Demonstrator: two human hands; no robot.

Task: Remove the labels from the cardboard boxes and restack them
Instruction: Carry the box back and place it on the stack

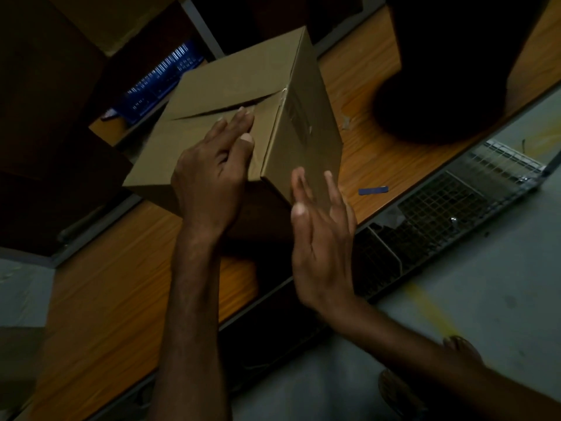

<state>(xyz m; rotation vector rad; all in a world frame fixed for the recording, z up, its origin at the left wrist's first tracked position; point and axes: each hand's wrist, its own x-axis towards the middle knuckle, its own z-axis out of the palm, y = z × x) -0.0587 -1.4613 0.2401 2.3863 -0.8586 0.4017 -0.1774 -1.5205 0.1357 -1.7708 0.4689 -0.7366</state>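
cardboard box [236, 95], centre of frame, tilted on the wooden bench [100, 299]. its flapped face is turned toward the upper left, and the seam between the flaps is slightly parted. a taped patch [299, 117], too dim to read, shows on the face turned right. left hand [209, 180] lies on the flapped face, fingers straight, grip wide and holding nothing. right hand [321, 238], lower centre, has its grip wide, fingers spread at the box's near corner; contact cannot be told. blue strip [373, 190] lies on the bench just right of the box. wire mesh rack [440, 214] sits beyond the bench edge, at right. blue crate [161, 83], upper left, is partly hidden behind the box.
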